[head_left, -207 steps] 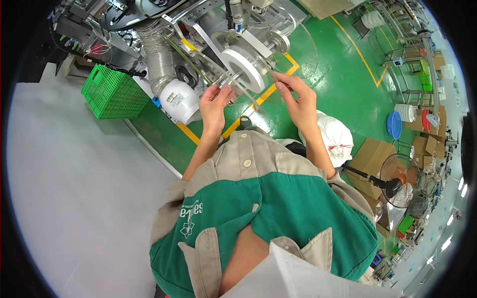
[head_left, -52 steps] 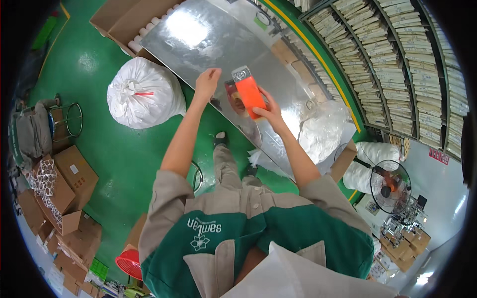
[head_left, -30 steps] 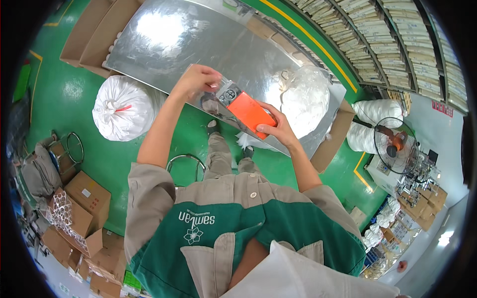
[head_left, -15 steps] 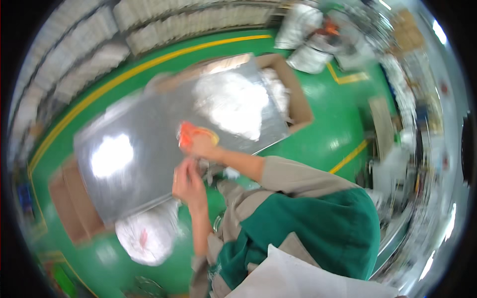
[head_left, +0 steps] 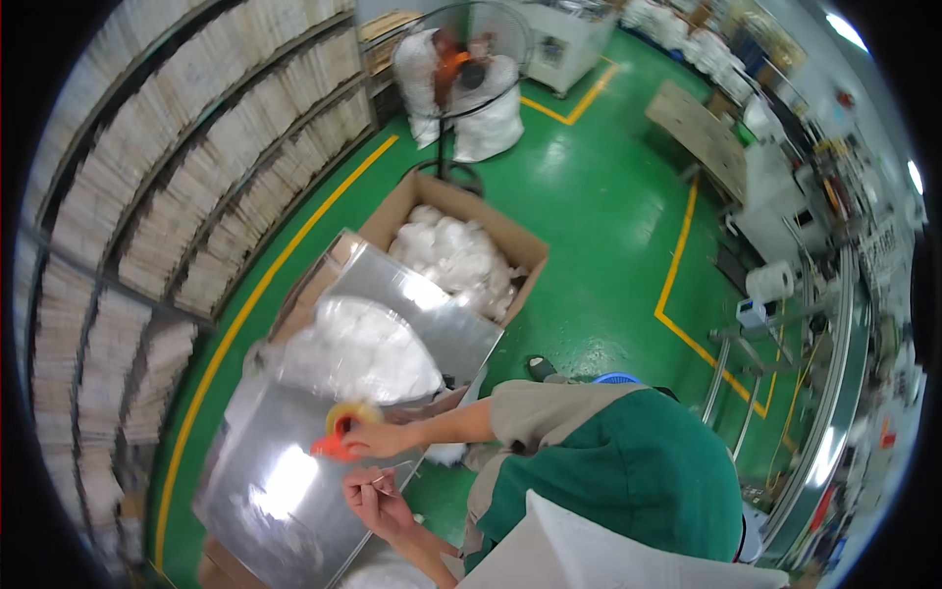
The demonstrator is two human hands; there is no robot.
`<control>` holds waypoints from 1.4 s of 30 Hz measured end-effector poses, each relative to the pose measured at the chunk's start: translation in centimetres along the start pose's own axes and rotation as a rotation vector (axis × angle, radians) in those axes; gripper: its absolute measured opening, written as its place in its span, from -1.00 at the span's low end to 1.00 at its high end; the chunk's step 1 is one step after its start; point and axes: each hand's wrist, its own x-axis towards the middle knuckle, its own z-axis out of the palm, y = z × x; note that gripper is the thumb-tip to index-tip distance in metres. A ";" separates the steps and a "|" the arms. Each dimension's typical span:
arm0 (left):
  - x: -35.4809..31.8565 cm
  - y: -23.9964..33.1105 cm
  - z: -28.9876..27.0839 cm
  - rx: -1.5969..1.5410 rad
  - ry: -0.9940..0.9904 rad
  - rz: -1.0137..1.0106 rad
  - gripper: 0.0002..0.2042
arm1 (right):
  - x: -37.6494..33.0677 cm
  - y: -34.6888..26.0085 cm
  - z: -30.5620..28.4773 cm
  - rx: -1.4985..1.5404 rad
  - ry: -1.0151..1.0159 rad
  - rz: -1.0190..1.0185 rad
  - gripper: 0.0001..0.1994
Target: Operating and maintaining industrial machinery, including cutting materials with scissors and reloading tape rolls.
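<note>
My right hand (head_left: 373,439) grips an orange-red tape dispenser (head_left: 335,444) carrying a roll of yellowish tape (head_left: 355,414), above a shiny metal tabletop (head_left: 235,491). Just nearer to me, my left hand (head_left: 378,499) is closed, with its fingertips pinched together. Something thin and pale shows at those fingertips, too small to name. Beyond the dispenser, a clear plastic bag filled with white material (head_left: 363,348) lies on the metal surface.
An open cardboard box (head_left: 525,257) of white bagged pieces stands against the table's far end. Behind it are a pedestal fan (head_left: 442,128) and white sacks (head_left: 491,123). Packed shelves (head_left: 196,216) line the left; a metal frame (head_left: 834,393) and machinery stand right.
My view has swung right, bringing the fan and the whole cardboard box into sight. The hands have drawn slightly apart, and the dispenser has turned in my right hand's grip.
</note>
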 end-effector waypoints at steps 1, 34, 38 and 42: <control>1.3 -2.0 3.3 0.095 0.029 0.015 -0.88 | -0.7 -1.1 -4.5 0.429 -0.182 0.086 -0.60; 60.7 -78.0 105.8 -0.024 -0.986 -0.703 -0.95 | -51.6 22.5 -132.3 1.166 0.967 0.200 -0.71; 69.6 -84.6 113.9 0.406 -0.908 -0.381 -0.88 | -52.5 29.8 -145.7 0.638 1.260 0.201 -0.74; 78.2 -90.6 119.2 0.649 -0.724 -0.182 -0.80 | -51.0 35.4 -159.3 0.312 1.236 0.296 -0.71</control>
